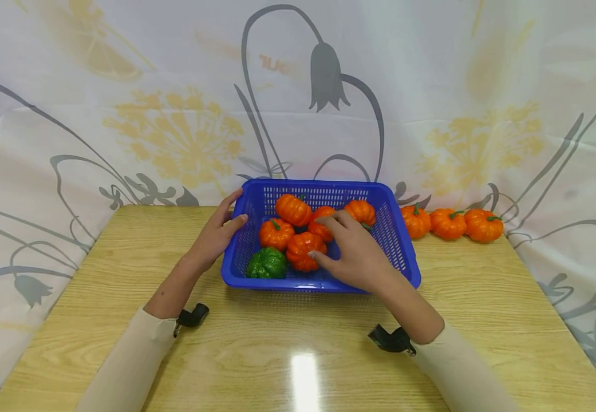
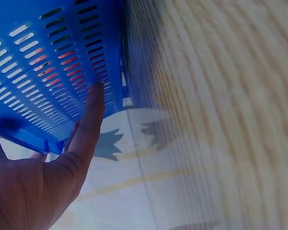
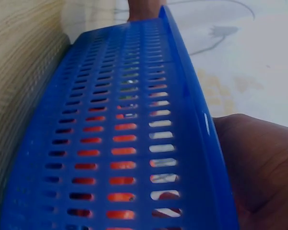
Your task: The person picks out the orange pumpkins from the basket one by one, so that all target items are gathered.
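A blue plastic basket (image 1: 318, 284) with slotted walls holds several small orange pumpkins (image 1: 293, 210) and one green pumpkin (image 1: 267, 263). At the basket's left rim, my left hand (image 1: 218, 232) grips it, the thumb over the rim; the left wrist view shows a finger (image 2: 89, 120) along the outside wall. My right hand (image 1: 354, 252) reaches over the front rim into the basket, thumb and fingers spread apart. Its fingertips overlap a middle orange pumpkin (image 1: 318, 229), and the thumb tip overlaps the front orange pumpkin (image 1: 303, 257). In the right wrist view the basket wall (image 3: 192, 143) hides the fingers.
Three orange pumpkins (image 1: 448, 224) stand in a row on the wooden table (image 1: 256, 349), right of the basket. Behind the table hangs a patterned cloth (image 1: 184, 86). Black wrist-worn devices (image 1: 393, 339) sit near both sleeve cuffs.
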Tool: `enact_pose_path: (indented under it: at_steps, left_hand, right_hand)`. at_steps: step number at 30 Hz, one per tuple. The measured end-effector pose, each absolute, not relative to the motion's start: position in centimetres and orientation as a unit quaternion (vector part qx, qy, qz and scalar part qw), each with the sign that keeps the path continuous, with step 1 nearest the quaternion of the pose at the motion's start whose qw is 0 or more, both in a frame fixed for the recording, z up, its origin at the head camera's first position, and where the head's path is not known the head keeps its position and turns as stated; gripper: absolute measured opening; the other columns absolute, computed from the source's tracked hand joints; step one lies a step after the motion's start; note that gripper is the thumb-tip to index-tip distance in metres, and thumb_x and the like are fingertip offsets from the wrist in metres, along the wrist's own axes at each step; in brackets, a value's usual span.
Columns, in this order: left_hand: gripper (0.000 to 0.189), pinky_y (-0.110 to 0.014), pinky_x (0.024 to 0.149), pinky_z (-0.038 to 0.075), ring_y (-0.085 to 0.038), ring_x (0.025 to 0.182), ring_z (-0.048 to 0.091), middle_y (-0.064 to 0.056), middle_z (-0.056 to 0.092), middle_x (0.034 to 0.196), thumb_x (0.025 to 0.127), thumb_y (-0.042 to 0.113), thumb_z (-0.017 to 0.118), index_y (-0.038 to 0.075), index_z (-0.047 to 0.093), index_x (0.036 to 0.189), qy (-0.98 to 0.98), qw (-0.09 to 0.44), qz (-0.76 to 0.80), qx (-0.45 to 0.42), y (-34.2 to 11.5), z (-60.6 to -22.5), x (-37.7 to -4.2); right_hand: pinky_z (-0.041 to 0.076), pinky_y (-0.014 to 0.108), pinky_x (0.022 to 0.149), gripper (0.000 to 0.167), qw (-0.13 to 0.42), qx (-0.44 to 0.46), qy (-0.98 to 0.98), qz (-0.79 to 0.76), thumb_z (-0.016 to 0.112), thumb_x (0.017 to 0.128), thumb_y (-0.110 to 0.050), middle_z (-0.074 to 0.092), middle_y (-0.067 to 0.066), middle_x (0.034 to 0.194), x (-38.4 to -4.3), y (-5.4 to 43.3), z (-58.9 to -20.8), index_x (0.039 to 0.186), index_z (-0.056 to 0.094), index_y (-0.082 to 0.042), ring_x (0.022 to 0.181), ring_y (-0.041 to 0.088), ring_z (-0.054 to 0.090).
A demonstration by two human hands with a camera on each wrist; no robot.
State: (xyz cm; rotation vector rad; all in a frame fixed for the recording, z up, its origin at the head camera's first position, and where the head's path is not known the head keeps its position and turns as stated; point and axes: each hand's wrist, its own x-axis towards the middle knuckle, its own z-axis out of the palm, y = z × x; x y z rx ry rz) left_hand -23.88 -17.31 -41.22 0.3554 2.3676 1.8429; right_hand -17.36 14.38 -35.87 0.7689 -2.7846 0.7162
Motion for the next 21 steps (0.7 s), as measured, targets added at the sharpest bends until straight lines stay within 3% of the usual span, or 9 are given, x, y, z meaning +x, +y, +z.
enact_pose_path:
  at_steps: [7,14,18,21]
  left_hand:
    - [0.065,-0.035,0.082,0.063,-0.046,0.124,0.063,-0.028,0.052,0.146,0.113,0.028,0.052,0.032,0.022,0.171,0.786,0.060,0.605,0.116,-17.3,-41.2,-24.0]
    - [0.065,-0.036,0.085,0.063,-0.045,0.125,0.063,-0.027,0.053,0.146,0.113,0.028,0.052,0.034,0.022,0.171,0.788,0.060,0.602,0.114,-17.4,-41.2,-24.0]
    - [0.065,-0.037,0.086,0.063,-0.044,0.125,0.063,-0.026,0.053,0.146,0.113,0.029,0.052,0.034,0.022,0.171,0.787,0.062,0.603,0.114,-17.3,-41.2,-24.0]
    - [0.065,-0.037,0.086,0.063,-0.045,0.124,0.063,-0.027,0.053,0.145,0.113,0.028,0.052,0.034,0.022,0.171,0.786,0.062,0.604,0.114,-17.2,-41.2,-24.0]
  right_hand:
    - [0.056,0.047,0.100,0.061,0.060,0.260,-0.940,0.212,0.083,0.094,-0.037,0.061,0.013,0.134,-17.8,13.1,-36.5,0.142,0.065,-0.005,0.113,0.030,0.064]
    - [0.056,0.044,0.095,0.061,0.041,0.238,-0.950,0.198,0.080,0.096,-0.041,0.062,0.014,0.123,-17.9,11.7,-36.7,0.143,0.065,-0.005,0.106,0.029,0.060]
    - [0.057,0.049,0.092,0.065,0.021,0.201,-0.963,0.180,0.077,0.096,-0.049,0.061,0.016,0.127,-17.9,11.0,-36.5,0.145,0.064,-0.008,0.107,0.034,0.062]
    - [0.059,0.051,0.085,0.068,0.000,0.175,-0.971,0.163,0.075,0.096,-0.054,0.059,0.018,0.131,-18.0,10.6,-36.4,0.148,0.063,-0.011,0.098,0.036,0.064]
